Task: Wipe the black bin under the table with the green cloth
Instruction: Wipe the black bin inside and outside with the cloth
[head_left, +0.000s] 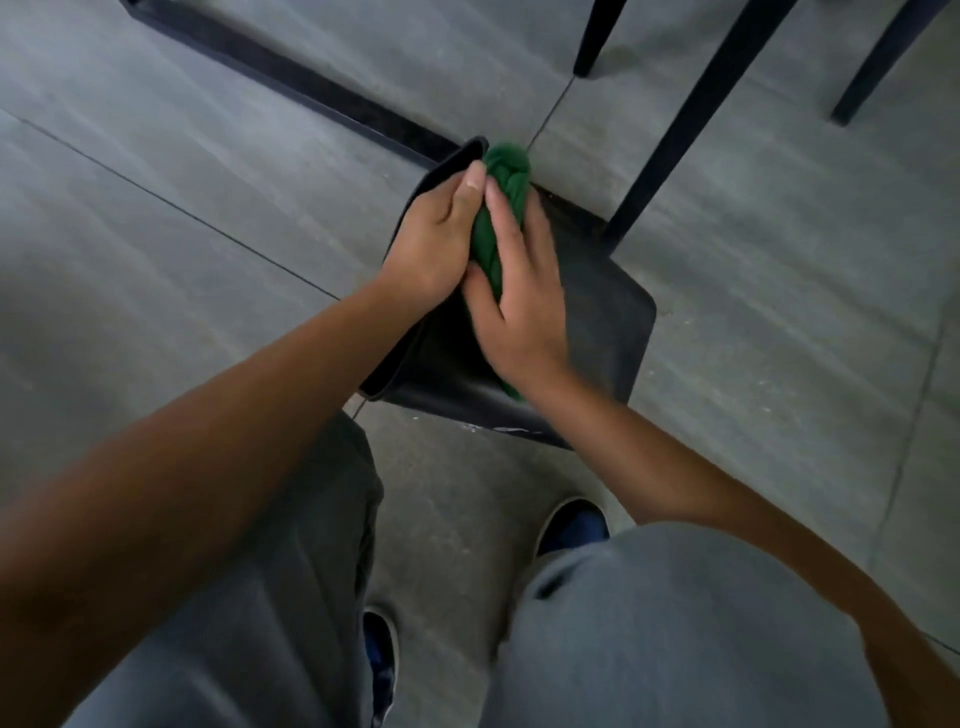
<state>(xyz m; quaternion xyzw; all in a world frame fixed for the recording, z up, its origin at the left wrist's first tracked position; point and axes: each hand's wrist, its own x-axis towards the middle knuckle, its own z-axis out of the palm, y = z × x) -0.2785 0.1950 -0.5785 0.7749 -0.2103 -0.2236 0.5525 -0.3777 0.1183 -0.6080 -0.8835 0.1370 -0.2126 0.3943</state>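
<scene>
The black bin (597, 322) stands on the grey floor in front of my knees, seen from above. My left hand (434, 236) grips the bin's left rim near its far corner. The green cloth (501, 208) is bunched and lies across the bin's top. My right hand (519, 301) rests flat on the cloth, fingers spread and pointing away from me, pressing it down. Part of the cloth shows beyond my fingertips and a small bit below my wrist. The inside of the bin is hidden by my hands.
A black table leg (675, 124) comes down just right of the bin's far side, with two more dark legs (595, 36) behind. A black floor bar (291, 78) runs diagonally from the upper left. My shoes (571, 525) and grey trousers fill the bottom.
</scene>
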